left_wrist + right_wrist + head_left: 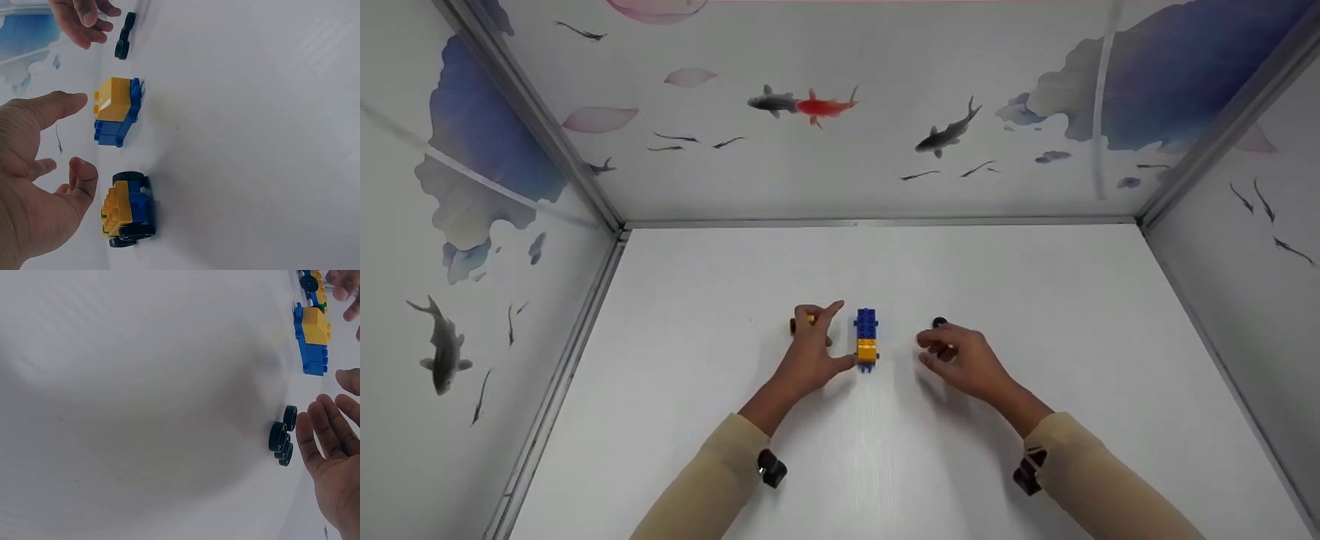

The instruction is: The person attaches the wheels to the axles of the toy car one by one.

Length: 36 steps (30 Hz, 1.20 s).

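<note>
A toy vehicle body of blue and yellow building blocks stands in the middle of the table, without wheels on it. My left hand is just to its left, thumb tip right at the yellow block and fingers spread apart, holding nothing. Beyond those fingers is a wheeled block car in yellow, blue and green with black tyres, mostly hidden by the hand in the head view. My right hand, fingers loosely bent and holding nothing, hovers beside several loose black wheels. Only one wheel peeks out past it in the head view.
The white table is enclosed by pale panels printed with fish and lotus leaves, such as the back wall. Metal strips run along the table's edges. A small black device is at the left cuff, another at the right.
</note>
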Tool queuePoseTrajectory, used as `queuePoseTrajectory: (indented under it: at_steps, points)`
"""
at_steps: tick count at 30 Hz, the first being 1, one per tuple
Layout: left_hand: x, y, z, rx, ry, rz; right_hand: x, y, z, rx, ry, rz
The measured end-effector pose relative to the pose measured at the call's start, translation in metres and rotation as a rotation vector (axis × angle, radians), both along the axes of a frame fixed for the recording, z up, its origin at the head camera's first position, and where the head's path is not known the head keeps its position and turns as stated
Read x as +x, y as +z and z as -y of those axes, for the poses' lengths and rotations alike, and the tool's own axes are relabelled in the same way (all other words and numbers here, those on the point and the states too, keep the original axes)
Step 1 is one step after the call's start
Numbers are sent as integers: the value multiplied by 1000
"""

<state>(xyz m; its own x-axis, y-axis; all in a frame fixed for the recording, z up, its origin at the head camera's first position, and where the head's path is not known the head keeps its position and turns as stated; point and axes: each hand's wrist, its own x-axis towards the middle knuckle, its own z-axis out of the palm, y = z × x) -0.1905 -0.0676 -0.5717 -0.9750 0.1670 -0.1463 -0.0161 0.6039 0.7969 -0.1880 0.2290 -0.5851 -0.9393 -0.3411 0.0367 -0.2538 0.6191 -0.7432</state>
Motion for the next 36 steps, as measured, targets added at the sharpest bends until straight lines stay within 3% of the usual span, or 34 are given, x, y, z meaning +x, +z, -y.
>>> queuePoseTrajectory:
  at_steps: [4,12,22,36]
  points:
    - [0,-2,-8,-24,-13,7,-1,-2,-5,-9,-5,8]
    - [2,-7,-21,-80,-59,16,-4,-8,-16,-8,-1,-74]
    - [1,-13,-26,-78,-92,25,-5,-11,-20,10,-24,-47]
    - [-4,-23,-30,-127,-119,-33,-4,-14,-22,14,-36,-40]
